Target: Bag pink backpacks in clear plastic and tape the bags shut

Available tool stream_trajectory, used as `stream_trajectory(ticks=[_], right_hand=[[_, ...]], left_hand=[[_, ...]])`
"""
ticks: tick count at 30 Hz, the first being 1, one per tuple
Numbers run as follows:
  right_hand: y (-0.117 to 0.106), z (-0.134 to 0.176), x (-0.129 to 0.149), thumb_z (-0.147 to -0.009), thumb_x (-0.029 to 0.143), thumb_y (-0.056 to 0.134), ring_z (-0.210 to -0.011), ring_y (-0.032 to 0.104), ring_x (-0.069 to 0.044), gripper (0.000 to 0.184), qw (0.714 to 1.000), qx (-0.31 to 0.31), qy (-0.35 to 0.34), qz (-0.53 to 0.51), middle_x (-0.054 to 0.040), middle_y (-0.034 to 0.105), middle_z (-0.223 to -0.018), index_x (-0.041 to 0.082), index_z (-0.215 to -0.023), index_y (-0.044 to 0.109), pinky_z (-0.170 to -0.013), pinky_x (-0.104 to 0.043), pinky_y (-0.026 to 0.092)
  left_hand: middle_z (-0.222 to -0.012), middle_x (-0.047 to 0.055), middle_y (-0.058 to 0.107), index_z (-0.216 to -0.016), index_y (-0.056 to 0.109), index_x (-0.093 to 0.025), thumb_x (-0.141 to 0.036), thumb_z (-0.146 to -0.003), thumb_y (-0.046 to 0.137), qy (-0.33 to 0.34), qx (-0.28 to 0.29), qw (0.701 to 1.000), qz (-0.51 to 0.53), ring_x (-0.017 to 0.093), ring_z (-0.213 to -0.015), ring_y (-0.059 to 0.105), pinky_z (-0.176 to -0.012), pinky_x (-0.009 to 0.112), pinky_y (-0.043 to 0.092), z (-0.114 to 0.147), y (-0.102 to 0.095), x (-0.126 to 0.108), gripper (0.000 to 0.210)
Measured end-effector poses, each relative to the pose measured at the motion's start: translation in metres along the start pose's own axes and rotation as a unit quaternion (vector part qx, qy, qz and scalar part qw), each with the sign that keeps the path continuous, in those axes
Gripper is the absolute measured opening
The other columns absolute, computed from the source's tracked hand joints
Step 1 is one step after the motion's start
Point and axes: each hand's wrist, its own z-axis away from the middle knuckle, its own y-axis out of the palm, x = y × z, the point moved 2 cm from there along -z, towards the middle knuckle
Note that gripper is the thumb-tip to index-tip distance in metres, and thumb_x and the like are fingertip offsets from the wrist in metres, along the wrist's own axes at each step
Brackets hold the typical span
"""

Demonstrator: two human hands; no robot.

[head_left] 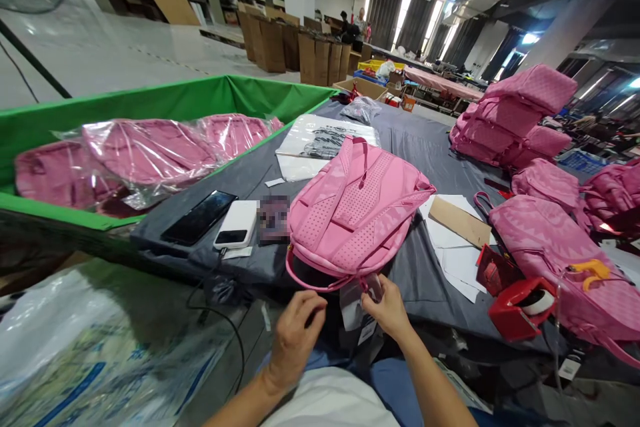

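A pink backpack lies at the table's front edge, its perforated back panel and shoulder straps facing up. My right hand is closed at its near end, fingertips pinching a hang tag by the bag's lower edge. Below those fingers hang a clear plastic piece and a white label. My left hand is off the bag, just below its looped pink handle. Its fingers are loosely curled, with a gap to the thumb and nothing visible in them.
Left on the table are a black phone and a white power bank with a cable. Plastic-wrapped bags lie in a green-walled bin. Papers, a red tape dispenser and stacked pink backpacks stand right.
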Motion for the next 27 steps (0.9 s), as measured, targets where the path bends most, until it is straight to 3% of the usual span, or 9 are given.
stream_trajectory(ticks=[2, 4, 6, 9, 12, 16, 21, 24, 27], right_hand=[[-0.001, -0.001, -0.001, -0.069, 0.043, 0.051, -0.058, 0.042, -0.014, 0.031, 1.0, 0.003, 0.007, -0.007, -0.001, 0.05, -0.065, 0.013, -0.078, 0.056, -0.055, -0.025, 0.032], [-0.002, -0.003, -0.001, -0.069, 0.042, 0.052, -0.059, 0.043, -0.014, 0.031, 1.0, 0.004, 0.001, -0.014, -0.0016, 0.051, -0.066, 0.013, -0.079, 0.057, -0.055, -0.025, 0.033], [-0.002, -0.003, 0.0, -0.071, 0.041, 0.053, -0.061, 0.045, -0.015, 0.03, 1.0, 0.006, -0.012, -0.021, -0.0024, 0.054, -0.069, 0.013, -0.081, 0.058, -0.057, -0.025, 0.036], [-0.003, -0.003, 0.001, -0.071, 0.038, 0.053, -0.062, 0.046, -0.015, 0.029, 0.999, 0.005, -0.027, -0.029, -0.0029, 0.055, -0.072, 0.012, -0.083, 0.06, -0.058, -0.025, 0.037], [-0.007, -0.002, -0.001, -0.076, 0.038, 0.055, -0.063, 0.044, -0.015, 0.027, 0.999, 0.01, -0.04, -0.034, -0.0019, 0.052, -0.07, 0.012, -0.083, 0.06, -0.058, -0.024, 0.036], [-0.015, -0.002, -0.012, -0.092, 0.053, 0.055, -0.064, 0.042, -0.014, 0.042, 0.998, -0.006, -0.049, -0.044, -0.0018, 0.047, -0.07, 0.013, -0.079, 0.057, -0.059, -0.023, 0.035], [-0.023, 0.0, -0.013, -0.094, 0.049, 0.06, -0.066, 0.05, -0.016, 0.038, 0.991, -0.115, -0.065, -0.029, -0.005, 0.055, -0.076, 0.012, -0.086, 0.062, -0.061, -0.024, 0.039], [-0.024, 0.002, -0.006, -0.095, 0.041, 0.059, -0.07, 0.052, -0.017, 0.031, 0.99, -0.108, -0.091, 0.022, -0.0059, 0.058, -0.079, 0.012, -0.087, 0.064, -0.064, -0.025, 0.039], [-0.026, 0.002, -0.009, -0.087, 0.045, 0.062, -0.068, 0.049, -0.017, 0.033, 0.998, -0.05, -0.042, 0.025, -0.0045, 0.056, -0.076, 0.012, -0.089, 0.062, -0.063, -0.026, 0.038]], left_hand=[[-0.097, 0.008, 0.069, -0.1, 0.072, -0.014, -0.037, -0.088, 0.07, -0.244, 0.126, 0.947, 0.165, 0.016, -0.086, 0.066, -0.079, 0.026, 0.052, 0.015, 0.015, 0.008, 0.026], [-0.108, 0.013, 0.072, -0.109, 0.073, -0.011, -0.054, -0.073, 0.081, -0.452, 0.193, 0.802, 0.339, 0.021, -0.092, 0.068, -0.081, 0.029, 0.054, 0.021, 0.036, 0.006, 0.057], [-0.113, 0.017, 0.071, -0.11, 0.073, -0.008, -0.05, -0.065, 0.088, -0.544, 0.175, 0.669, 0.474, 0.022, -0.095, 0.068, -0.082, 0.028, 0.054, 0.012, 0.055, -0.004, 0.063], [-0.095, 0.016, 0.074, -0.092, 0.074, -0.003, -0.013, -0.074, 0.081, -0.623, 0.045, 0.578, 0.525, 0.019, -0.079, 0.069, -0.076, 0.027, 0.055, -0.009, 0.07, -0.018, 0.021], [-0.08, 0.014, 0.072, -0.084, 0.072, -0.003, 0.004, -0.076, 0.068, -0.661, -0.053, 0.551, 0.507, 0.02, -0.066, 0.068, -0.067, 0.03, 0.056, -0.02, 0.076, -0.024, 0.011], [-0.085, 0.015, 0.073, -0.086, 0.072, -0.004, 0.007, -0.069, 0.072, -0.63, -0.091, 0.583, 0.504, 0.021, -0.07, 0.071, -0.068, 0.029, 0.058, -0.02, 0.076, -0.024, 0.02], [-0.084, 0.014, 0.074, -0.085, 0.072, -0.005, 0.006, -0.061, 0.075, -0.618, -0.096, 0.593, 0.507, 0.022, -0.071, 0.072, -0.069, 0.029, 0.06, -0.017, 0.077, -0.023, 0.027], [-0.084, 0.014, 0.073, -0.084, 0.072, -0.004, 0.004, -0.059, 0.077, -0.631, -0.086, 0.566, 0.524, 0.023, -0.071, 0.072, -0.069, 0.03, 0.06, -0.019, 0.079, -0.024, 0.027], [-0.083, 0.016, 0.073, -0.083, 0.071, -0.004, -0.002, -0.061, 0.076, -0.64, -0.081, 0.551, 0.529, 0.024, -0.071, 0.072, -0.069, 0.033, 0.06, -0.017, 0.081, -0.022, 0.022]])
